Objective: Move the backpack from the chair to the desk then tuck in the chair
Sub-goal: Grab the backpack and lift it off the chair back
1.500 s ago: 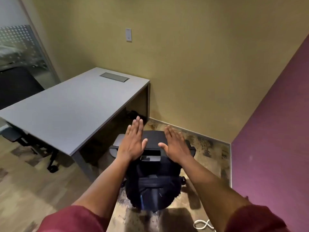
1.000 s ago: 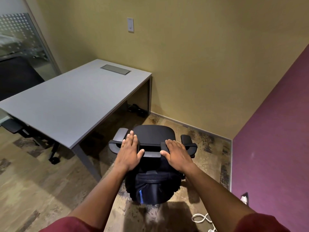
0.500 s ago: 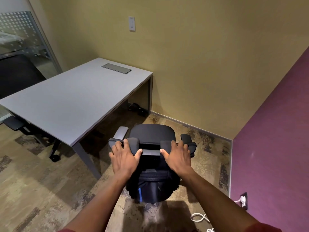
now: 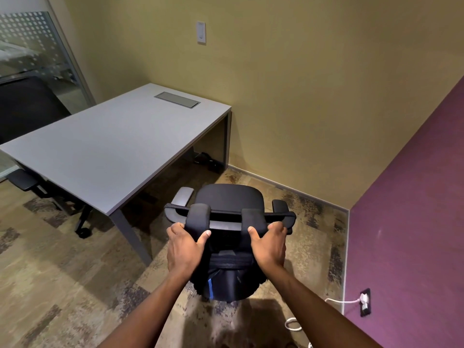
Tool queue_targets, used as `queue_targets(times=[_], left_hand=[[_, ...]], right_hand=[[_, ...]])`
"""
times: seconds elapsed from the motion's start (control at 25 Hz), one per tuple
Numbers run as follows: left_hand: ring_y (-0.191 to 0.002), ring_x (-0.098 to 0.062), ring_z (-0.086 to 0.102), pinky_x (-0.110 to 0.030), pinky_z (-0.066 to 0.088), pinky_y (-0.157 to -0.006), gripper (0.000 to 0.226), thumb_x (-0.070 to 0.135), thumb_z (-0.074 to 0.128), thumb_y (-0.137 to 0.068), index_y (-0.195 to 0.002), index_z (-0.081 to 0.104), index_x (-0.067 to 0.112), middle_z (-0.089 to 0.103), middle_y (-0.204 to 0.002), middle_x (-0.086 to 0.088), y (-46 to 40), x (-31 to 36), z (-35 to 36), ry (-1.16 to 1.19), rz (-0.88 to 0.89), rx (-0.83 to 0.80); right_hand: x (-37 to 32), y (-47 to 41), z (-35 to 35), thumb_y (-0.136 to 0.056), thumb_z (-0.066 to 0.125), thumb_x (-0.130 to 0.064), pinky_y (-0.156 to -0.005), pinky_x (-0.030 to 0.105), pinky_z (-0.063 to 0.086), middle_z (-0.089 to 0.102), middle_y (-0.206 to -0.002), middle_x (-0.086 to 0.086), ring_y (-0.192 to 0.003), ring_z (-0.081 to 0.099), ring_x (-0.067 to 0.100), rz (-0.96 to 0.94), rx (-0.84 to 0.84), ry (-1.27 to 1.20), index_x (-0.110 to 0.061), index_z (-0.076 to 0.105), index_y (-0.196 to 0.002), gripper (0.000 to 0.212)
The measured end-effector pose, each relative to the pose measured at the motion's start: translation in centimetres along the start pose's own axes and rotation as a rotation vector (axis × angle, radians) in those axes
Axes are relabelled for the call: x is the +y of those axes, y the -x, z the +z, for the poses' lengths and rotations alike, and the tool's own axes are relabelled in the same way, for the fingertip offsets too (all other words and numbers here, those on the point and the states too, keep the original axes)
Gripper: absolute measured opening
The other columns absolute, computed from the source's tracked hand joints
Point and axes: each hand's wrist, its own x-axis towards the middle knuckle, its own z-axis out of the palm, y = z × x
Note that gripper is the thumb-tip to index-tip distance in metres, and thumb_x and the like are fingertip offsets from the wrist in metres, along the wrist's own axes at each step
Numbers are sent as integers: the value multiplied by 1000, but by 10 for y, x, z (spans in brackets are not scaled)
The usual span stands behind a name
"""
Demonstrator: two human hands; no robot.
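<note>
The room around me is evenly and fairly brightly lit, warm in tone, with light falling from overhead. The pale grey matte tabletop (image 4: 105, 149) takes it softly, without glare, and throws a deep shadow onto the mottled brown-and-tan floor (image 4: 50, 285) beneath it. A dark shadow pools on that floor below my forearms, near the bottom edge. The frosted, dotted glass panel (image 4: 30, 43) at upper left shows hazy reflections. Everything looks sharp, with no motion blur on my fingers (image 4: 206, 233). The wide lens bends the wall lines toward the edges.
</note>
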Motion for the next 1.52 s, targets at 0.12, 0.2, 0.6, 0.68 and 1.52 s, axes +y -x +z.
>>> queue_targets(times=[0.12, 0.2, 0.6, 0.68, 1.52], left_hand=[[-103, -41, 62, -46, 51, -83, 65, 55, 76, -78, -112, 52, 5, 62, -110, -17, -4, -3, -1, 61, -61, -54], [-99, -38, 64, -43, 50, -79, 56, 51, 75, -81, -110, 53, 9, 68, -102, -14, -5, -6, -2, 101, -61, -73], [-68, -29, 60, -41, 47, -64, 23, 18, 71, -90, -80, 51, 16, 63, -70, -2, -9, -18, -13, 184, 63, -9], [-65, -24, 58, -41, 49, -62, 22, 16, 70, -90, -80, 50, 16, 61, -69, 0, -9, -18, -19, 205, 93, 13], [-98, -34, 71, -47, 58, -85, 58, 18, 74, -78, -134, 63, 16, 77, -106, -14, -39, 7, -70, 154, -26, 166]], right_hand=[[4, 3, 4, -78, 79, -43, -78, 38, 47, 61, -111, 13, -101, 62, 38, 106, -6, -89, -10, 47, -106, 53], [5, 5, 6, -79, 79, -41, -80, 40, 50, 64, -109, 14, -100, 63, 39, 127, -19, -128, -10, 45, -107, 54], [5, 11, -7, -77, 82, -16, -78, 37, 48, 63, -116, 10, -102, 61, 32, -120, -80, 12, -16, 46, -120, 56], [5, 9, -9, -80, 78, -10, -82, 37, 49, 64, -119, 10, -106, 61, 30, -192, -99, 26, -19, 51, -127, 55], [-34, -19, -40, -85, 70, -18, -81, 38, 53, 65, -121, 16, -110, 63, 36, -251, 20, 107, -17, 39, -145, 67]])
